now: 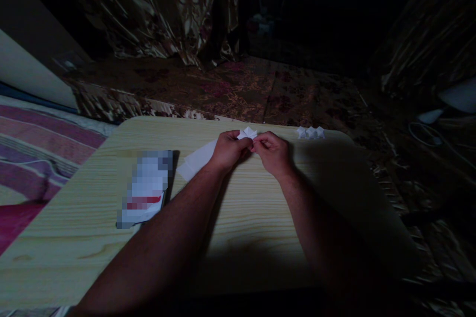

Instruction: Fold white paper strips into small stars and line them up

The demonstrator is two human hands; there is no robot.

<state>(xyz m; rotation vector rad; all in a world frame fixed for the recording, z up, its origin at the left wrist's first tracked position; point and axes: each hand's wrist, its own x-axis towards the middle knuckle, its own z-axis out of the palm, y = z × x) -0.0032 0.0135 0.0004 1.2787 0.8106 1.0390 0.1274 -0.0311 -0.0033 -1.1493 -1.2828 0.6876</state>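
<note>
Between my two hands, above the far part of the wooden table, is a small folded white paper piece with pointed flaps. My left hand pinches it from the left side. From the right, the fingers of my right hand are closed at its lower edge, thumb and forefinger together. A flat sheet of white paper lies on the table, partly hidden under my left hand and wrist. Several small folded paper stars stand in a row near the far right edge.
Left of my forearm lies a blurred white and dark package with a red band. A bed with a striped cover borders the table on the left. Patterned curtains hang beyond, and a lamp with a cord stands at right.
</note>
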